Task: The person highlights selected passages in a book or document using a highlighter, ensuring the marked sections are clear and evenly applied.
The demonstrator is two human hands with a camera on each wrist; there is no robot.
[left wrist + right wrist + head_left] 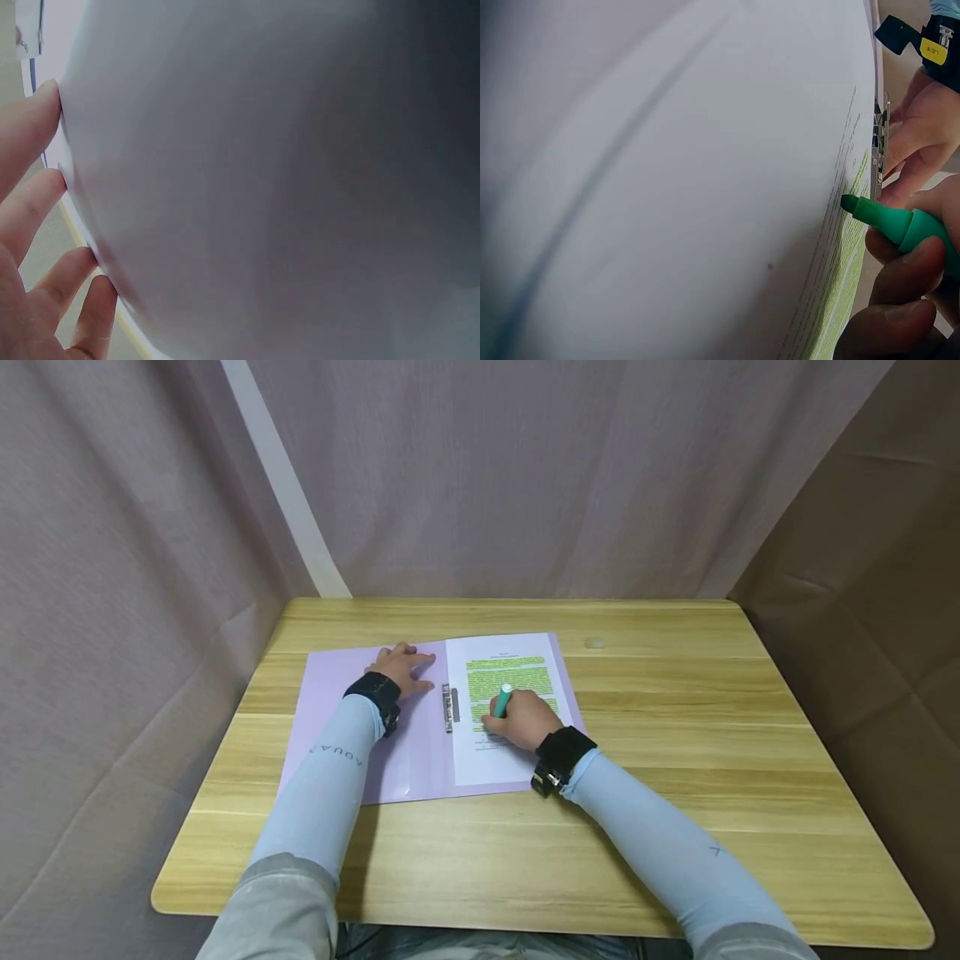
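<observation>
An open lilac folder (337,752) lies on the wooden table (675,735). A printed sheet (495,760) with green-highlighted lines is clipped to its right half by a metal clip (449,707). My right hand (521,720) grips a green highlighter (502,700), its tip (851,204) on the paper (705,187) beside the highlighted text. My left hand (401,668) lies flat on the folder's left flap, fingers (30,202) straight against the lilac surface (285,187).
Grey curtains hang behind and to the left of the table, brown fabric to the right. A small pale object (594,643) sits on the table beyond the folder's top right corner. Bare wood lies right of the folder and along the front edge.
</observation>
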